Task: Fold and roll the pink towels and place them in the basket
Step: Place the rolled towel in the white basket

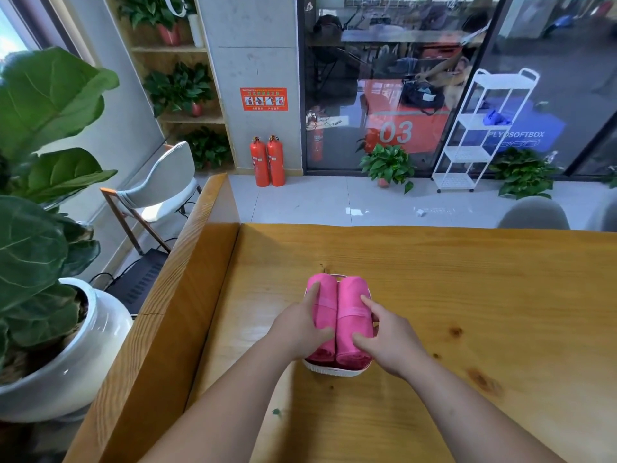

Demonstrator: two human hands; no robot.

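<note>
Both forearms reach forward from the near edge of the desk. The left hand lies on the left towel, fingers stretched out along the roll's outer flank and thumb laid across its top, not clenched. The right hand mirrors it on the right towel, index finger straight along the outer flank and thumb flat on top near the roll's near end; its remaining fingers are partly hidden beside the roll. Both hands press with extended fingers rather than closing round the cloth.

The two pink rolls lie side by side and touching in the white basket; their long axes run from the near edge towards the far edge, and the spiral ends face the person. The basket stands left of the desk's middle, well in from the left edge; only its near rim and a bit of its far rim show.

Off the left edge stands a large-leaved plant in a white pot; a grey chair is beyond it; two red fire extinguishers and a white shelf trolley stand on the floor past the far edge, well apart from the hands.
</note>
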